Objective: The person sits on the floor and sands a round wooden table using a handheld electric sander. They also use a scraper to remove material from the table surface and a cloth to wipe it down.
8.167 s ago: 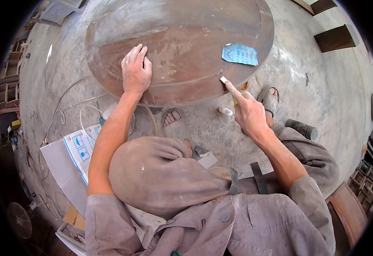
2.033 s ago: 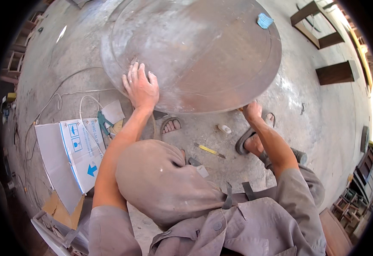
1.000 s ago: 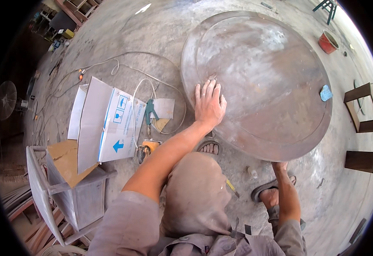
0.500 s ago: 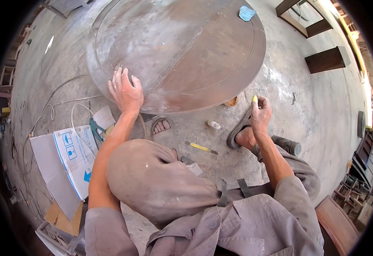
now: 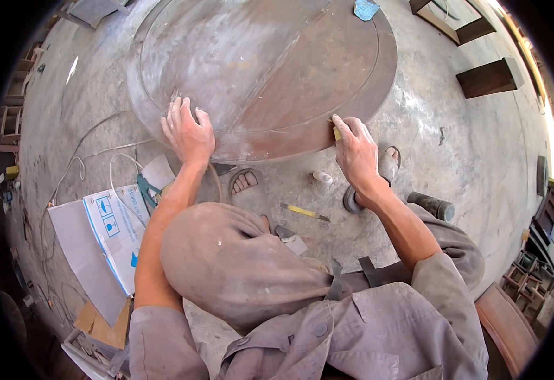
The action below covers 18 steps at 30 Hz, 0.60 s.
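Note:
A large round wooden tabletop (image 5: 277, 76), brown with pale dusty patches and a groove near its rim, lies in front of me. My left hand (image 5: 188, 134) rests on its near left edge, fingers stretched out and holding nothing. At the near right edge, my right hand (image 5: 356, 149) pinches a small yellow piece (image 5: 337, 133) between thumb and fingers, against the rim. Most of that piece is hidden by the hand, so its kind is unclear. A crumpled blue piece (image 5: 365, 9) lies on the tabletop's far right.
On the concrete floor are a small white bottle (image 5: 322, 178), a yellow utility knife (image 5: 303, 210) and a dark cylinder (image 5: 431, 206). To the left are a teal glue gun (image 5: 147, 190), a cable (image 5: 80, 166) and flattened white cardboard (image 5: 83, 253). A dark wooden block (image 5: 489, 78) stands at right.
My right hand has moved left and up from above my foot to the tabletop's rim, bringing the small yellow piece along. My left hand has stayed on the edge.

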Available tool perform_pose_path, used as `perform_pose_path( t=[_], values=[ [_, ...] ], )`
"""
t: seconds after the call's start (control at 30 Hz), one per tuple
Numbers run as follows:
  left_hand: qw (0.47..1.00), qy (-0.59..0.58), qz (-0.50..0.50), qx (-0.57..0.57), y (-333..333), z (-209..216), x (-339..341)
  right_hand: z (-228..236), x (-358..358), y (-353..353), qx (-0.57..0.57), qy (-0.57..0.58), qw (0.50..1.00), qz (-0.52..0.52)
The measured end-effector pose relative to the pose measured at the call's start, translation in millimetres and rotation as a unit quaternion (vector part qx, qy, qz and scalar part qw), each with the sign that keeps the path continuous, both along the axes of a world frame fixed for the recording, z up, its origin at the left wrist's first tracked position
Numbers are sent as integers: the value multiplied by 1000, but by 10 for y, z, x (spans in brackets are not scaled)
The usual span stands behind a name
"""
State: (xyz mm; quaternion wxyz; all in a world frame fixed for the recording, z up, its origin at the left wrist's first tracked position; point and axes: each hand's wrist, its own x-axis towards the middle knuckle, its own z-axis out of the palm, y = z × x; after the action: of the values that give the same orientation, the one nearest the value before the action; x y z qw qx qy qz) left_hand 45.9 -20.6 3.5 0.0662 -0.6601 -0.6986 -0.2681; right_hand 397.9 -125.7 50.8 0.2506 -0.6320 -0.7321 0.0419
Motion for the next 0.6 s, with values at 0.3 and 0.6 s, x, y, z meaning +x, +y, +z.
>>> perform_pose_path(
  t=[0.3,0.6],
  values=[
    [1000,12,1,-8,-3,-6,-4,161,-151,-101,-39,-94,995,-15],
    [1000,5,1,-16,-2,-4,-7,124,-195,-134,-34,-115,993,-25]
  ],
)
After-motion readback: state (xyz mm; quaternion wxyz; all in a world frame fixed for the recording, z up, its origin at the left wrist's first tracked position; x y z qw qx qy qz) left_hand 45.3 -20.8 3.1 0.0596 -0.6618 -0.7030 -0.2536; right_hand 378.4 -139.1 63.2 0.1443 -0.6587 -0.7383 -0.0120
